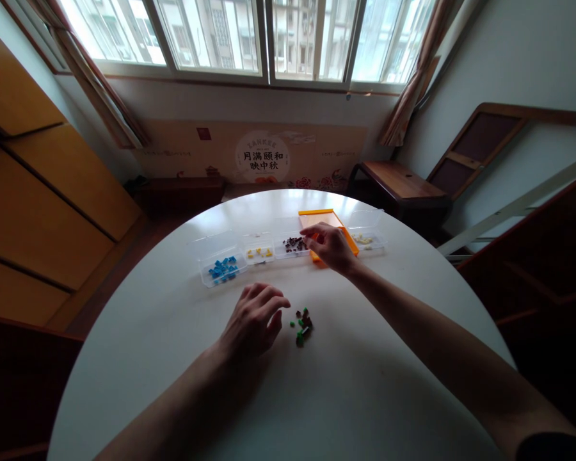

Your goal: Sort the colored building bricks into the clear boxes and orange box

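My left hand (255,319) hovers over the white table with fingers loosely bent and apart, nothing visible in it. Just right of it lies a small pile of green and dark brown toy bricks (305,328). My right hand (330,246) reaches over a clear plastic box (288,254) of small dark brown bricks (292,243). Thumb and forefinger come close together at its right side; whatever is between them is too small to make out. Behind and under this hand is an orange-rimmed case (317,212), partly covered by it.
Left of the brown bricks stand clear boxes with yellow bricks (260,253) and blue bricks (224,269). Another box with pale bricks (363,239) is at the right. All rest on a round white table (173,358). A wooden chair (403,179) stands beyond it.
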A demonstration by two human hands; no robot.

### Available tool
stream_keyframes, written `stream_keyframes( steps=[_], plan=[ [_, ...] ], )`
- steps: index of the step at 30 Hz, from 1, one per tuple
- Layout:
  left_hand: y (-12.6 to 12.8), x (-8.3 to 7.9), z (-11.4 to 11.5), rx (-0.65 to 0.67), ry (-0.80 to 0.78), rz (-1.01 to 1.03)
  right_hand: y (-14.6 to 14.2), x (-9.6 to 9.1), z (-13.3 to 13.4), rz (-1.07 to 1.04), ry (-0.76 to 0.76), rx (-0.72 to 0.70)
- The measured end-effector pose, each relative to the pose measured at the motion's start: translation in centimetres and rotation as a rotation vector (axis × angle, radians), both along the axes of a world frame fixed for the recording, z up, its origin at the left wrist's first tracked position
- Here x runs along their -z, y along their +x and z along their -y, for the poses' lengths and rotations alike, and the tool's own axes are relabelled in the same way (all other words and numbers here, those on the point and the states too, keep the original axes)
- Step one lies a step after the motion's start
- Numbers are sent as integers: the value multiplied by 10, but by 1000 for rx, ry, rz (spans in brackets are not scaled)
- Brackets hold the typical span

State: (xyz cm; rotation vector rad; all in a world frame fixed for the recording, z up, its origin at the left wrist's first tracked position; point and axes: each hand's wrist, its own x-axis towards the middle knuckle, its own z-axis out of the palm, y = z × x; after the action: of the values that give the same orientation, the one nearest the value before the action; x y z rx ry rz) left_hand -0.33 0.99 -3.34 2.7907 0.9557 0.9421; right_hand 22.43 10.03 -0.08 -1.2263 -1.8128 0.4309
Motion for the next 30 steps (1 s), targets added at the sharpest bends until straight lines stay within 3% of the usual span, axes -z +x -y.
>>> stream_keyframes(
  steps=[5,8,14,21,30],
  plan=[
    [2,0,2,17,-100,-91,14,7,31,215,-102,-300],
    [4,-2,2,61,-82,-137,20,11,46,285,-147,-379],
    [6,-6,0,92,-71,-146,23,16,64,253,-130,-384],
    [7,-5,1,44,-71,-75,7,18,75,149,-127,-423],
    [6,-6,1,-45,71,165,-12,15,82,0,-301,-471]
  ],
)
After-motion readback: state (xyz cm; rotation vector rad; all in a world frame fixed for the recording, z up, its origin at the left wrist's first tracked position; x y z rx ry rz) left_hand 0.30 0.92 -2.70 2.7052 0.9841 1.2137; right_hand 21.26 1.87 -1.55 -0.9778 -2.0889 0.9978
